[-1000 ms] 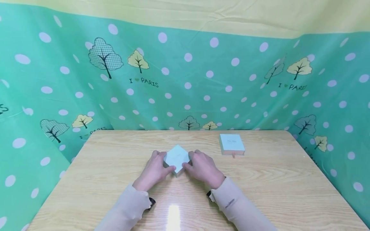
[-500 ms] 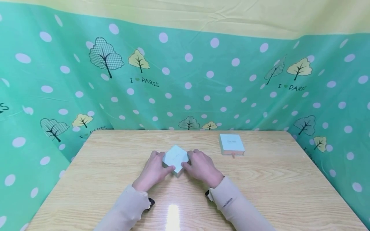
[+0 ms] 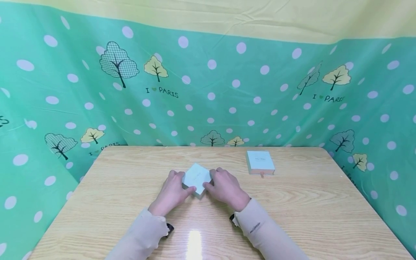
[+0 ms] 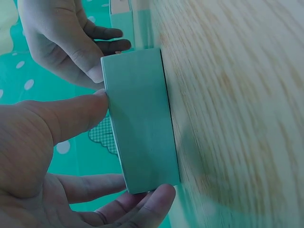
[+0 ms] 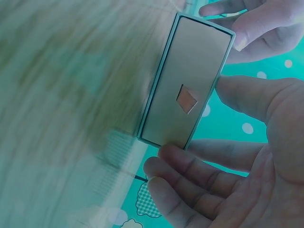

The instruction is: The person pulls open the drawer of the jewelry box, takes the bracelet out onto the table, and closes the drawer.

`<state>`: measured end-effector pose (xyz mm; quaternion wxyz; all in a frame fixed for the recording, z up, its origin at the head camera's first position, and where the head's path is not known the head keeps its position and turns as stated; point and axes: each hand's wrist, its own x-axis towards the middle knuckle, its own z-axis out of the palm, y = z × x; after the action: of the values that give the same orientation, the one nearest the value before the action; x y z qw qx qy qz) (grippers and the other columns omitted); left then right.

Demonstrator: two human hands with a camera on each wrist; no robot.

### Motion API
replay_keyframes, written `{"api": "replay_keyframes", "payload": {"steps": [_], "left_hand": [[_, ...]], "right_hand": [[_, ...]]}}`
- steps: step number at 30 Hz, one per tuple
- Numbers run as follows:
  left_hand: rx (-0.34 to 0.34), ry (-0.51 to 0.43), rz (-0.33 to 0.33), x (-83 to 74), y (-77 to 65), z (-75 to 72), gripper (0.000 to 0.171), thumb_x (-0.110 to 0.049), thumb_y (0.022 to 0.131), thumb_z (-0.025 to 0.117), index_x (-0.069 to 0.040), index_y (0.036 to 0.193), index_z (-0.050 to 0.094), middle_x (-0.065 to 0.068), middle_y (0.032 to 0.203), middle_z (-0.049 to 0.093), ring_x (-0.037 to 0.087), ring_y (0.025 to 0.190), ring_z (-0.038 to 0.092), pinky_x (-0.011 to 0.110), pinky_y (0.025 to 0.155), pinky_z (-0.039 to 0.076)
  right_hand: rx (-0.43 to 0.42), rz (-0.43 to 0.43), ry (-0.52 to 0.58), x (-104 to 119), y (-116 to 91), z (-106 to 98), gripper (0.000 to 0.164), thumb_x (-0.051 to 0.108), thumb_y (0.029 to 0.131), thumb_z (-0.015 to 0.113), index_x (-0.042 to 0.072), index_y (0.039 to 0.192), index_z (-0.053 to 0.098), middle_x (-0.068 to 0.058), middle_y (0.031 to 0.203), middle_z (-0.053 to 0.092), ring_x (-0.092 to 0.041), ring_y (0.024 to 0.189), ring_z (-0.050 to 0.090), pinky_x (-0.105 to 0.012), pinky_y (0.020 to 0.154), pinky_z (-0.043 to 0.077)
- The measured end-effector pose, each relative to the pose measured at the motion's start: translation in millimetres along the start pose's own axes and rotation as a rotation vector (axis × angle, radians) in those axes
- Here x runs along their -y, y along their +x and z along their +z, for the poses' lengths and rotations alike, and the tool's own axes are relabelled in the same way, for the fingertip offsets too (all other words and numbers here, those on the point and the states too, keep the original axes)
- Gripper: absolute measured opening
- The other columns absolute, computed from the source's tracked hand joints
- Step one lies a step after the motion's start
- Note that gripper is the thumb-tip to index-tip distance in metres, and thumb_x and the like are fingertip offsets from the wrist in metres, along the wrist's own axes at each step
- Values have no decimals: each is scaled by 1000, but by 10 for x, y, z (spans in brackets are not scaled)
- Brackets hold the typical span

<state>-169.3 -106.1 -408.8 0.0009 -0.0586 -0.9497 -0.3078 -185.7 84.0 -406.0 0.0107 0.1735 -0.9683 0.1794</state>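
At the near side of the wooden table [image 3: 308,216], saw the left sleeve [image 3: 139,234] and the right sleeve [image 3: 269,231], both pale, reaching in from the bottom edge, with a dark strap [image 3: 169,229] peeking out at the left cuff and a second dark strap [image 3: 232,218] at the right. Between them, noticed a patch of glare [image 3: 194,245] on the wood. Just beyond, found the left hand [image 3: 172,191] and the right hand [image 3: 227,189] at either side of a pale blue box [image 3: 196,177], gripping it together around the middle of the table, one corner turned toward the sleeves. Saw a narrow hold on each side: thumb at the upper edge near that corner, fingers bent round the box's outer corner. Could not tell firm contact with the tabletop from a slight lift. From the left wrist, made out a plain side; from the right, a beige panel [image 5: 192,61] with an orange diamond-shaped patch [image 5: 186,99]. Farther off to the right, well apart from the hands, spotted a second box [image 3: 260,161] lying flat, its lettering too small to read, with a short tab [image 3: 262,174] on its pinkish near side. Past the far edge, saw a green curtain [image 3: 211,104] with pale dots and printed trees.
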Motion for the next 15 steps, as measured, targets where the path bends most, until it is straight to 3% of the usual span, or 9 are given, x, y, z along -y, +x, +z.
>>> {"api": "replay_keyframes", "payload": {"steps": [6,15], "left_hand": [[-7,17,11,31,-12,2,65,-31,81,76,8,128,53,17,106,51,21,83,52,40,80,50],[-12,34,16,41,-20,-8,64,-32,82,75,6,128,53,18,106,52,22,83,51,40,78,49]], "right_hand": [[-6,-15,-12,13,1,6,48,38,88,66,1,117,62,-5,89,57,-12,70,50,-28,62,47],[-7,-36,-27,30,-5,8,45,38,87,67,0,111,63,-3,84,55,-13,67,49,-28,60,45]]}}
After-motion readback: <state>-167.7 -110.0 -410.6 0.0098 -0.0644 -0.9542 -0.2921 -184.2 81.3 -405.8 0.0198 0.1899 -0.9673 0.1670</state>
